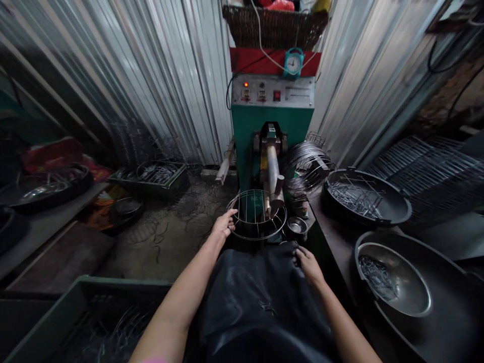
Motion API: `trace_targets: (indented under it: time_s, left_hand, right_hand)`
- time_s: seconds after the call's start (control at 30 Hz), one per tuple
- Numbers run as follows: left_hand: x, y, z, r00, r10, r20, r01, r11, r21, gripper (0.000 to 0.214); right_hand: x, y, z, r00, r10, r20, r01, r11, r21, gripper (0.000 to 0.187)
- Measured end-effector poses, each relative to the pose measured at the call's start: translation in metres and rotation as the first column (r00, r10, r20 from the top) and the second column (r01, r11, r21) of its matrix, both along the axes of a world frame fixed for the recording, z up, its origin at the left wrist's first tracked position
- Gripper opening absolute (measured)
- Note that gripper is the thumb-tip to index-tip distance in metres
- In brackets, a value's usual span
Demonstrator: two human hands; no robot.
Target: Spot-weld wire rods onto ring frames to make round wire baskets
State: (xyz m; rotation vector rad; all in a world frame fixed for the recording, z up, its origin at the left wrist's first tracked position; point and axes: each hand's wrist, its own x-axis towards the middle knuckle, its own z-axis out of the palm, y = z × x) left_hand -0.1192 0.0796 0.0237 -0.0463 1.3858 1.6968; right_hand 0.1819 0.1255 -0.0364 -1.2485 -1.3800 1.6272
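The left hand point(224, 224) fingers clamp the wire frame point(257, 214), steadying it on the welding machine point(272, 126). The right hand point(309, 264) rests before the machine, fingers together.

round wire basket frame point(257, 216) | upright | under welder arm | left rim gripped

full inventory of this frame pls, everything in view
machine: 1, green, centre
clock: 1, teal, top of the machine
wicker basket: 1, brown, atop the machine
wire frame: 1, silver, round, at the machine's arm
wire coil: 1, silver, right of the machine
small bowl: 1, metal, right of the frame
pan: 1, black, right bench, wire pieces inside
steel bowl: 1, silver, in a larger pan
crate: 1, green, bottom left
wire grids: stack, silver, far right
apron: 1, black, on the lap
left hand: grips the frame's rim
right hand: rests on the apron
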Motion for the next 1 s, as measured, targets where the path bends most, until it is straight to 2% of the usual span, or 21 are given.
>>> trace_targets:
  time_s: [0.1, 0.2, 0.27, 0.4, 0.53, 0.67, 0.83, 1.0]
  left_hand:
    - [0.002, -0.003, 0.003, 1.0, 0.014, -0.001, -0.014, 1.0, 0.009, 0.038]
    - [0.003, -0.008, 0.005, 1.0, 0.01, -0.001, -0.01, 1.0, 0.003, 0.04]
    - [0.003, -0.011, 0.006, 1.0, -0.02, 0.015, 0.02, 1.0, -0.012, 0.042]
    - [0.0, -0.016, 0.007, 0.994, -0.097, 0.052, 0.099, 0.994, -0.045, 0.041]
    - [-0.001, -0.015, 0.007, 0.992, -0.109, 0.056, 0.113, 0.992, -0.057, 0.033]
    - [0.001, -0.016, 0.008, 0.992, -0.113, 0.059, 0.116, 0.992, -0.044, 0.032]
    - [0.004, -0.02, 0.008, 0.996, -0.077, 0.036, 0.078, 0.997, -0.026, 0.03]
    - [0.01, -0.019, 0.01, 0.999, -0.033, 0.014, 0.033, 0.999, -0.017, 0.03]
  right_hand:
    - [0.021, -0.015, -0.019, 0.994, 0.001, 0.112, -0.002, 1.0, 0.01, 0.029]
    - [0.034, -0.028, -0.032, 0.984, -0.056, 0.168, 0.046, 0.997, 0.063, 0.026]
    - [0.038, -0.033, -0.035, 0.985, -0.066, 0.157, 0.065, 0.998, 0.009, 0.024]
    - [0.04, -0.031, -0.03, 0.998, -0.058, 0.033, 0.063, 0.982, -0.179, 0.025]
    - [0.042, -0.025, -0.02, 0.996, -0.069, -0.056, 0.053, 0.967, -0.25, 0.032]
    - [0.047, -0.027, -0.011, 0.996, -0.057, -0.072, 0.042, 0.98, -0.194, 0.045]
    - [0.061, -0.04, -0.002, 0.994, -0.078, -0.07, 0.065, 0.983, -0.17, 0.043]
    - [0.071, -0.051, -0.01, 0.996, -0.084, 0.021, 0.086, 0.989, -0.117, 0.045]
